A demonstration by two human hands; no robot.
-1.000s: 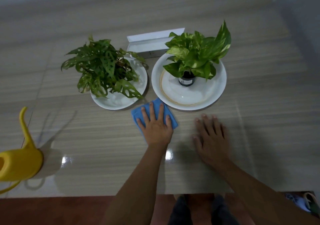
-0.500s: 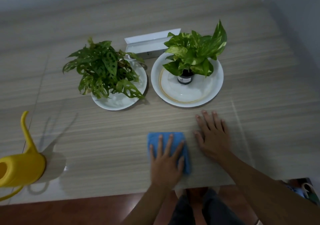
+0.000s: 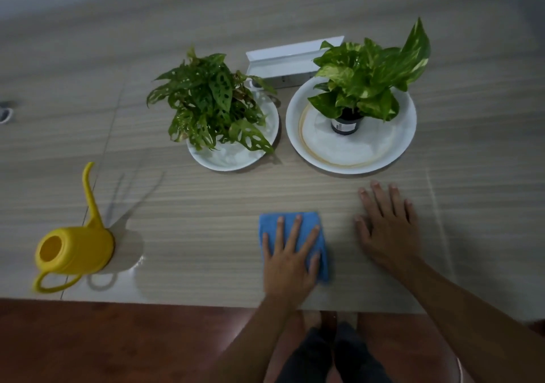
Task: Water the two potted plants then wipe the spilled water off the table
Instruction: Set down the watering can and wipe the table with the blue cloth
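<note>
Blue cloth (image 3: 269,224), one piece, folded, is lying on the wood-grain bench (image 3: 206,205) near its front edge. The left hand (image 3: 290,261) is pressing flat on it, fingers straight and spread, gripping nothing. The right hand (image 3: 389,232) is resting palm-down on the bare bench just right of the cloth, fingers wide as well. A strip of bench is showing between the two.

Count: two potted plants, two white plates, one watering can, one white box.
- The holey-leaved plant (image 3: 212,102) is sitting on the smaller plate (image 3: 233,161), its leaves hiding the pot.
- The variegated plant (image 3: 368,76) is standing in a dark pot (image 3: 345,124) on the larger plate (image 3: 354,158), toward the plate's far side.
- The plates are sitting side by side, close but apart, beyond both hands.
- The white box (image 3: 283,61) is lying behind them, its ends partly covered by leaves of both plants.

The yellow watering can (image 3: 75,250) is standing well left of the cloth, spout pointing away from the person and handle toward the front edge. A bright glare is showing beside it. Whether water is lying on the bench cannot be told.
</note>
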